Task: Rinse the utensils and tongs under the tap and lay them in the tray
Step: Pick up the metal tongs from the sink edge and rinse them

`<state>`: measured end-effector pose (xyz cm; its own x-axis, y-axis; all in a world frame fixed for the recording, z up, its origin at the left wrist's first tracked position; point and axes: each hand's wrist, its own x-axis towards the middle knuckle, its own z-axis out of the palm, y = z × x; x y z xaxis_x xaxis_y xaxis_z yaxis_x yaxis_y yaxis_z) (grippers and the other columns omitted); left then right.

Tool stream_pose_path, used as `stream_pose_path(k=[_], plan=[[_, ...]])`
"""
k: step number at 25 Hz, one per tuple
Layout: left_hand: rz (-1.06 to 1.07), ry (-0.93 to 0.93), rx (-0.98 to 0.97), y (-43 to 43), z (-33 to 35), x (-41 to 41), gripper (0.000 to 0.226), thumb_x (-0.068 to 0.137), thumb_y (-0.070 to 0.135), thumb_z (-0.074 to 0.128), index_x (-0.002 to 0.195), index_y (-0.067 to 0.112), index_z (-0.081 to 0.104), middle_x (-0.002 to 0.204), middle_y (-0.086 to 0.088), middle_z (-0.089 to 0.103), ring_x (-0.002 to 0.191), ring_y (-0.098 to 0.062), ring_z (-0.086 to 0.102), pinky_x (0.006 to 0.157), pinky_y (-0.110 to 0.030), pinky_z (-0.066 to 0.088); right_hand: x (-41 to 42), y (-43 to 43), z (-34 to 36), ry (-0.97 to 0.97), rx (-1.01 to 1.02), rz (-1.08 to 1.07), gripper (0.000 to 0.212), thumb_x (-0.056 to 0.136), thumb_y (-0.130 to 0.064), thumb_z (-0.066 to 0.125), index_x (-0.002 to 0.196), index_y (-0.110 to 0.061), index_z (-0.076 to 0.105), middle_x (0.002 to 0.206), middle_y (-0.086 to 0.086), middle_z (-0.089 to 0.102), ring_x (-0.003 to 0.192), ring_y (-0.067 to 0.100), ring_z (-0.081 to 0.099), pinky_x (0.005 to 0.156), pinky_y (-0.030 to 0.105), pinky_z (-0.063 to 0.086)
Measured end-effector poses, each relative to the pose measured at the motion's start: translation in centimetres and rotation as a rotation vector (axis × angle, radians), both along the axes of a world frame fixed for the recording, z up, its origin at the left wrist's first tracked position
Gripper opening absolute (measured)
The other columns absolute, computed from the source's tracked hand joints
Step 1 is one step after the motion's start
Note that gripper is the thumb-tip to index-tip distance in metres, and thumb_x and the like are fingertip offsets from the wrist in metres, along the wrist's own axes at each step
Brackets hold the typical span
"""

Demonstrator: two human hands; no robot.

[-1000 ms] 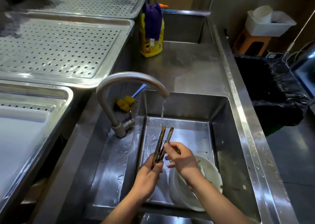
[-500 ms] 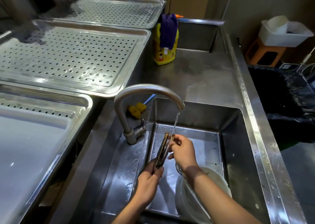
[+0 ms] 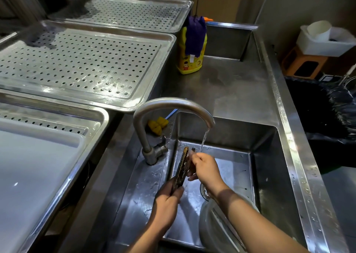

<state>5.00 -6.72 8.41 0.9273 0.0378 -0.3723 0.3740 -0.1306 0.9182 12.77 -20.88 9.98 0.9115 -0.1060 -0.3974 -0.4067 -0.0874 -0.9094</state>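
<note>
A: Where are the tongs [image 3: 182, 168]?

B: Over the sink [image 3: 269, 156], tips pointing up toward the tap [image 3: 169, 106]. The left hand [image 3: 165, 204] grips their lower end; the right hand [image 3: 207, 169] curls its fingers round the upper part, just below the tips.

A: And the water?

B: A thin stream [image 3: 204, 139] falls from the spout onto the right hand's knuckles, right beside the tips.

A: What crowds the basin?

B: A pale bowl [image 3: 215, 225] lies in the near right corner, under the right forearm, partly covering the drain [image 3: 204, 190].

A: The trays?

B: To the left, raised above the sink. The nearest tray [image 3: 57, 175] holds a smooth white insert; beyond it sit a perforated tray [image 3: 77, 64] and a third tray [image 3: 134, 8]. The tap's neck stands between the tongs and these.

A: Anything else?

B: A yellow sponge [image 3: 158, 124] behind the tap, and a yellow bottle [image 3: 189, 64] draped with a purple cloth [image 3: 195, 35] on the steel desk [image 3: 231, 85]. A black bin bag [image 3: 317, 108] sits off to the right.
</note>
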Motion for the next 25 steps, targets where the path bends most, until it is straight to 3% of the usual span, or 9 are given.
stream_pose_path(k=[4, 8, 14, 18, 22, 25], plan=[[-0.005, 0.001, 0.002, -0.2, 0.5, 0.3, 0.026, 0.09, 0.013, 0.061, 0.095, 0.037, 0.072, 0.069, 0.014, 0.069, 0.058, 0.003, 0.057, 0.053, -0.012, 0.044, -0.8, 0.5, -0.1, 0.029, 0.034, 0.037, 0.02, 0.094, 0.002, 0.052, 0.08, -0.008, 0.062, 0.072, 0.008, 0.063, 0.054, 0.015, 0.061, 0.046, 0.029, 0.053], [0.006, 0.027, 0.004, -0.1, 0.1, 0.1, 0.02, 0.089, 0.017, 0.063, 0.094, 0.035, 0.071, 0.064, 0.014, 0.065, 0.057, 0.001, 0.055, 0.052, -0.012, 0.042, 0.2, -0.1, 1.0, -0.006, 0.113, -0.027, 0.017, 0.1, -0.017, 0.057, 0.089, -0.006, 0.065, 0.072, 0.011, 0.063, 0.051, 0.017, 0.06, 0.043, 0.027, 0.05], [0.0, 0.082, 0.037, -0.6, -0.1, 0.3, 0.016, 0.086, 0.022, 0.062, 0.096, 0.032, 0.069, 0.065, 0.014, 0.067, 0.055, 0.001, 0.057, 0.053, -0.016, 0.043, -0.5, -0.2, 0.8, 0.05, 0.078, 0.011, 0.011, 0.096, -0.001, 0.056, 0.09, -0.007, 0.064, 0.076, 0.013, 0.064, 0.053, 0.02, 0.06, 0.041, 0.026, 0.047], [-0.029, 0.098, 0.048, -1.5, 0.2, 0.7, 0.012, 0.089, 0.026, 0.062, 0.097, 0.031, 0.069, 0.062, 0.017, 0.065, 0.058, 0.0, 0.059, 0.057, -0.022, 0.042, 1.2, -1.5, 1.3, -0.018, 0.025, -0.09, 0.018, 0.097, -0.014, 0.057, 0.09, 0.0, 0.066, 0.073, 0.012, 0.066, 0.052, 0.015, 0.061, 0.042, 0.024, 0.046], [-0.029, 0.063, 0.043, -2.0, 0.9, 0.6, 0.009, 0.091, 0.016, 0.063, 0.088, 0.024, 0.065, 0.051, 0.012, 0.061, 0.046, 0.003, 0.051, 0.048, -0.012, 0.038, 0.5, -1.6, 0.8, 0.032, 0.044, -0.055, 0.011, 0.093, -0.002, 0.056, 0.092, 0.003, 0.065, 0.072, 0.011, 0.064, 0.05, 0.014, 0.058, 0.044, 0.025, 0.046], [-0.034, 0.049, 0.022, -2.1, 1.4, 0.3, 0.017, 0.09, 0.011, 0.062, 0.078, 0.023, 0.063, 0.05, 0.009, 0.057, 0.045, 0.001, 0.048, 0.047, -0.011, 0.036, 0.3, -1.9, 0.6, -0.003, 0.05, -0.053, 0.02, 0.097, -0.014, 0.06, 0.09, 0.003, 0.065, 0.068, 0.012, 0.061, 0.047, 0.015, 0.056, 0.042, 0.026, 0.046]])
